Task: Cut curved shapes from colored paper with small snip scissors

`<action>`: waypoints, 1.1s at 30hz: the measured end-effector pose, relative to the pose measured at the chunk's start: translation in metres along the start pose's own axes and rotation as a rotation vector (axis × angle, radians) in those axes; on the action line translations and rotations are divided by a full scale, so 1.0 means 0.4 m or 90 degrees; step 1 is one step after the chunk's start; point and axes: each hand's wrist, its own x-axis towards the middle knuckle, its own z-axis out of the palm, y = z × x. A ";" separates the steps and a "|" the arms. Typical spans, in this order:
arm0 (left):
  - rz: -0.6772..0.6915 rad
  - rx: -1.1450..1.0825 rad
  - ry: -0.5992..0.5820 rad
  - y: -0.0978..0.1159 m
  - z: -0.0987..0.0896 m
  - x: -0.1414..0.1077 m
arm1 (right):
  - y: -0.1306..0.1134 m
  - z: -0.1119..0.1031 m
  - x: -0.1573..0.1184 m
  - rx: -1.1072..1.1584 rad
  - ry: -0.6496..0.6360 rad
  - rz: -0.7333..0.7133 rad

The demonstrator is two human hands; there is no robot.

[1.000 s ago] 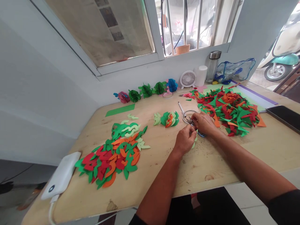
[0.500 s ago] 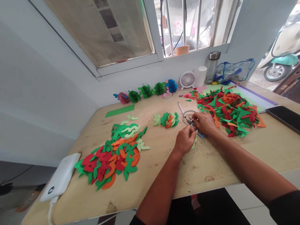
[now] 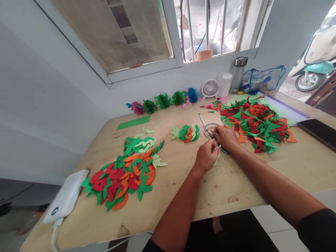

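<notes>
My left hand is closed in a pinch on a pale green paper piece, which hangs below the fingertips. Close against it, my right hand has its fingers bent together; what they grip, if anything, is hidden. Under the right hand are what look like scissors, dark tips showing on one side and a bit of blue at the other. They overlap a thin round ring or coil. A white pen lies just beyond. Left of the hands sits a cluster of folded green, orange and pale paper pieces.
A heap of cut paper shapes spreads at left, near a white power bank. Paper scraps pile at right beside a phone. Along the wall stand paper flowers, a small fan and a glass bottle.
My right hand has shifted slightly left, nearer the left fingertips. The left hand keeps its pinch on the pale green paper. The camera view has moved a little.
</notes>
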 end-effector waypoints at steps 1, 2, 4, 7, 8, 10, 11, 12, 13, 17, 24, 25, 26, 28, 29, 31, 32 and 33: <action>0.001 0.003 0.002 0.000 0.000 0.000 | -0.001 -0.001 0.000 -0.003 -0.002 -0.006; 0.002 0.005 0.003 0.000 0.000 0.001 | -0.002 -0.002 0.000 -0.007 -0.004 -0.012; -0.001 0.008 0.004 0.001 0.000 0.001 | -0.001 -0.002 0.002 -0.014 -0.008 -0.023; -0.002 -0.002 0.006 0.000 0.000 0.001 | 0.008 0.002 0.007 -0.012 -0.018 -0.028; 0.001 -0.009 0.007 0.000 0.000 0.001 | 0.012 0.004 0.008 -0.006 -0.023 -0.028; 0.005 -0.025 0.008 -0.001 0.000 0.002 | 0.019 0.006 0.011 0.020 -0.027 -0.024; 0.005 -0.032 0.007 -0.001 0.001 0.002 | 0.022 0.007 0.012 0.036 -0.026 -0.019; 0.006 -0.038 0.005 -0.001 0.001 0.002 | 0.025 0.006 0.012 0.052 -0.023 -0.013; 0.007 -0.043 0.004 -0.002 0.001 0.002 | 0.026 0.005 0.011 0.066 -0.018 -0.003; 0.012 -0.058 -0.003 0.000 0.000 0.001 | 0.026 -0.002 0.007 0.110 0.004 0.040; 0.006 -0.051 -0.006 0.000 0.000 -0.001 | 0.028 -0.010 0.010 0.193 0.011 0.090; 0.004 -0.048 -0.006 -0.001 0.000 -0.001 | 0.028 -0.011 0.010 0.201 0.017 0.090; 0.001 -0.046 -0.007 -0.001 0.000 -0.001 | 0.028 -0.011 0.010 0.208 0.023 0.089; -0.003 -0.043 -0.007 -0.001 0.000 0.000 | 0.028 -0.011 0.009 0.221 0.032 0.082; -0.004 -0.043 -0.007 -0.002 0.000 0.001 | 0.028 -0.010 0.008 0.230 0.034 0.080; -0.004 -0.048 -0.006 -0.002 0.000 0.002 | 0.029 -0.008 0.008 0.256 0.036 0.080; -0.002 -0.052 -0.005 -0.002 -0.001 0.002 | 0.029 -0.007 0.008 0.273 0.037 0.082; -0.001 -0.055 -0.005 -0.002 -0.001 0.002 | 0.030 -0.005 0.008 0.291 0.038 0.083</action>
